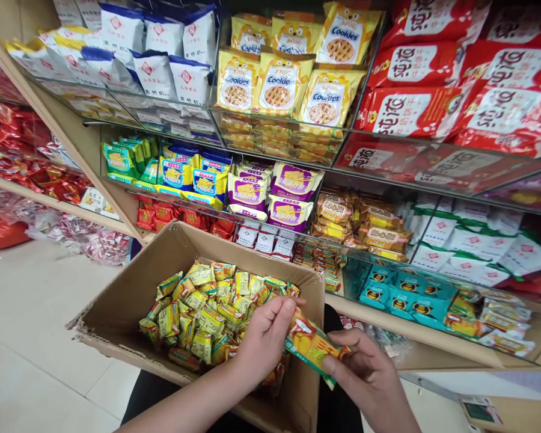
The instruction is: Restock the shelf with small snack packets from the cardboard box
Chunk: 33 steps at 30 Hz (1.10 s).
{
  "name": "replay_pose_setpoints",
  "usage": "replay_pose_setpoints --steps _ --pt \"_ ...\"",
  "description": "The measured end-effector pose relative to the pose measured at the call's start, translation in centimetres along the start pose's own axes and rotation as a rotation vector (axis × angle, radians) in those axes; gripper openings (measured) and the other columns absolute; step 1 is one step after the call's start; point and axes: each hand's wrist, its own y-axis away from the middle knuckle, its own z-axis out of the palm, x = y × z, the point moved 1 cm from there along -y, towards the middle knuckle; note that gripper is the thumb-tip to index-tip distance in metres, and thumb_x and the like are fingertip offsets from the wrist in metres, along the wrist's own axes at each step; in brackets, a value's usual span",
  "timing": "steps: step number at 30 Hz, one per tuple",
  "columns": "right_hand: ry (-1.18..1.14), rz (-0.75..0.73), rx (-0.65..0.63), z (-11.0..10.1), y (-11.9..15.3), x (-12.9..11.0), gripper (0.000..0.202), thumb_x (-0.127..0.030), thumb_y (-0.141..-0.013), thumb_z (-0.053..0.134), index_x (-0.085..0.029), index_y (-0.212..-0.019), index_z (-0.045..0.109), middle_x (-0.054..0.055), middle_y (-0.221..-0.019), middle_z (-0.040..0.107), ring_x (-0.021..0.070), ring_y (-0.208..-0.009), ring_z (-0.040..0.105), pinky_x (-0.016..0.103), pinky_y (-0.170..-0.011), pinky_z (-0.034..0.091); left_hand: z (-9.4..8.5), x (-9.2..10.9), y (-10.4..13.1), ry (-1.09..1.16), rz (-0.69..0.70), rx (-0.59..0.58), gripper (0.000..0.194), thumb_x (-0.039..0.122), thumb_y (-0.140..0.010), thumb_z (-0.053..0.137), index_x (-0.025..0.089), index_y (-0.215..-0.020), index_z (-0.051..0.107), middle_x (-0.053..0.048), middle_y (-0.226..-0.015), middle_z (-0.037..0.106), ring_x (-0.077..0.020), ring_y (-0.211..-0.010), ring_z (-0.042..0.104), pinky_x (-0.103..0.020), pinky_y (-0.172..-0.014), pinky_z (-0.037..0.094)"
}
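Both hands hold a snack packet (313,344) with orange, yellow and green print, tilted over the right end of an open cardboard box (130,285). My left hand (265,331) pinches its upper left end between thumb and fingers. At the lower right end, my right hand (365,373) grips it, the thumb on its front and the fingers partly behind it. Inside the box lies a loose heap of small yellow and green wrapped packets (211,319). My left forearm crosses the box's near edge and hides some of them.
Shelves behind the box hold cookie packs (275,84), red packs (415,108), white packs (189,81) and teal packs (401,291). A glass shelf edge (279,225) runs just beyond the box. Red bags sit at the far left above the tiled floor (27,319).
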Motion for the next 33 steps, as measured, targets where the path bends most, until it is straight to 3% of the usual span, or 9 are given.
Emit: replay_pose_setpoints --steps 3,6,9,11,17,22,33 --pt "0.132 0.021 0.173 -3.1 -2.2 1.3 0.036 -0.046 -0.065 0.067 -0.018 -0.085 0.056 0.001 -0.064 0.061 0.0124 -0.05 0.053 0.023 -0.048 0.042 -0.8 -0.1 0.5 -0.051 -0.017 -0.029 0.03 0.038 -0.088 0.04 0.018 -0.105 0.056 0.002 -0.067 0.047 -0.0115 -0.063 0.043 -0.021 -0.059 0.037" --pt "0.541 0.114 0.336 -6.4 -6.3 3.5 0.034 -0.046 -0.069 0.062 -0.016 -0.084 0.056 0.004 -0.063 0.063 0.0191 -0.057 0.06 0.028 -0.054 0.045 -1.8 -0.4 1.2 -0.126 -0.047 -0.125 0.024 0.034 -0.086 0.044 0.016 -0.099 0.055 0.003 -0.066 0.045 -0.0111 -0.061 0.042 -0.021 -0.058 0.037" --pt "1.122 0.175 0.303 -7.5 -10.9 5.0 0.027 -0.037 -0.078 0.054 -0.012 -0.088 0.058 0.01 -0.076 0.067 0.0236 -0.075 0.064 0.031 -0.066 0.046 -2.2 -1.0 2.0 -0.222 -0.064 -0.219 0.021 0.03 -0.084 0.046 0.015 -0.094 0.056 0.003 -0.066 0.046 -0.0114 -0.062 0.043 -0.022 -0.06 0.037" --pt "1.298 0.164 0.228 -7.0 -13.5 5.4 0.026 -0.03 -0.083 0.048 -0.009 -0.095 0.058 0.015 -0.083 0.066 0.0257 -0.081 0.063 0.032 -0.07 0.045 -2.3 -1.5 2.3 -0.274 -0.071 -0.268 0.02 0.029 -0.085 0.045 0.015 -0.094 0.056 0.003 -0.064 0.046 -0.0113 -0.06 0.044 -0.022 -0.059 0.037" --pt "1.43 0.222 0.092 -4.7 -18.9 6.5 0.021 -0.011 -0.084 0.043 -0.002 -0.092 0.061 0.021 -0.086 0.064 0.0246 -0.083 0.063 0.033 -0.072 0.046 -2.8 -2.6 2.7 -0.342 -0.107 -0.324 0.018 0.027 -0.084 0.043 0.016 -0.089 0.057 0.0 -0.069 0.054 -0.0122 -0.064 0.049 -0.021 -0.061 0.04" --pt "1.474 0.339 -0.007 -4.3 -21.1 8.5 0.023 -0.029 -0.087 0.051 -0.009 -0.095 0.059 0.007 -0.092 0.062 0.0154 -0.085 0.06 0.034 -0.078 0.048 -3.0 -2.8 2.7 -0.413 -0.157 -0.336 0.019 0.026 -0.083 0.043 0.016 -0.088 0.059 -0.003 -0.077 0.061 -0.0142 -0.072 0.054 -0.022 -0.068 0.043" --pt "1.419 0.493 -0.105 -3.9 -24.2 10.4 0.028 -0.032 -0.086 0.051 -0.013 -0.106 0.054 0.008 -0.107 0.056 0.0167 -0.092 0.056 0.036 -0.078 0.048 -3.1 -3.0 2.2 -0.489 -0.2 -0.379 0.02 0.026 -0.082 0.044 0.017 -0.089 0.06 -0.002 -0.077 0.061 -0.0135 -0.072 0.054 -0.02 -0.067 0.043"
